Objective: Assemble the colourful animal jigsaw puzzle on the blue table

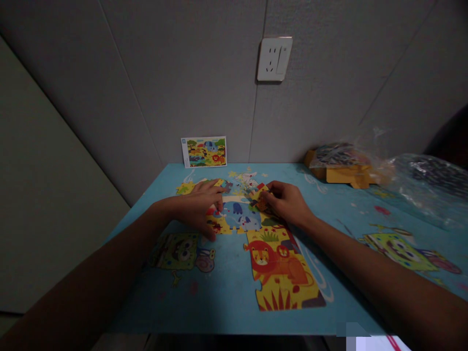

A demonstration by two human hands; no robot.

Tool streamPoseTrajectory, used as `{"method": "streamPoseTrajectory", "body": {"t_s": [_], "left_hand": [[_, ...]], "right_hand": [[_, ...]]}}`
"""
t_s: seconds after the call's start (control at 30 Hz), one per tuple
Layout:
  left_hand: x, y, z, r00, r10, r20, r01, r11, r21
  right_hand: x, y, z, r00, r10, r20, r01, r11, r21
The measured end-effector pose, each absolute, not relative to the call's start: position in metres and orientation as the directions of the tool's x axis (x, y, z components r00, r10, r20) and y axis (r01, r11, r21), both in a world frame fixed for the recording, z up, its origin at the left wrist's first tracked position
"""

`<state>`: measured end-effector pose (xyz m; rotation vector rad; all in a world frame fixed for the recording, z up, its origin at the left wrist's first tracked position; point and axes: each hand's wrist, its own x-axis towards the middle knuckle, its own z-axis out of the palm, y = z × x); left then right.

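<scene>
My right hand (287,201) pinches a jigsaw piece (259,194), yellow with a bit of red, tilted just above the joined puzzle. Beneath and beside it lies the elephant section (237,216) in blue. The joined lion section (280,273), orange and yellow, runs down toward the table's front edge. My left hand (201,202) rests with its fingers spread over the left part of the puzzle and hides some of it. More yellow and green pieces (185,188) show beyond its fingers.
A picture card (204,152) of an animal scene leans on the wall at the back. At the back right are a yellow box (347,174) and clear plastic bags (420,180). The blue table (204,302) carries printed cartoon figures. A wall socket (275,59) is above.
</scene>
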<state>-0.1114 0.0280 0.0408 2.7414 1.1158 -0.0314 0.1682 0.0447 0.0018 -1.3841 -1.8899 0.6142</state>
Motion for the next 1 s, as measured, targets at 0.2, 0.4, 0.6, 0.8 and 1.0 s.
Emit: {"method": "streamPoseTrajectory", "body": {"t_s": [0.2,0.4,0.6,0.8,1.0], "left_hand": [[-0.11,0.028,0.044,0.733,0.669,-0.122,0.68,-0.716,0.158],[-0.109,0.029,0.047,0.724,0.679,-0.119,0.688,-0.703,0.177],[-0.115,0.039,0.039,0.686,0.721,-0.095,0.725,-0.665,0.181],[-0.115,0.049,0.021,0.622,0.782,0.053,0.748,-0.612,0.257],[-0.082,0.032,0.014,0.699,0.606,0.379,0.519,-0.795,0.314]], "right_hand": [[0.167,0.044,0.002,-0.182,0.952,0.247,0.608,0.306,-0.732],[0.167,0.045,0.0,-0.185,0.948,0.258,0.621,0.316,-0.717],[0.167,0.046,0.0,-0.171,0.949,0.265,0.614,0.313,-0.725],[0.159,0.035,0.004,-0.223,0.938,0.264,0.454,0.34,-0.824],[0.146,0.018,0.009,-0.362,0.894,0.265,0.481,0.422,-0.768]]}}
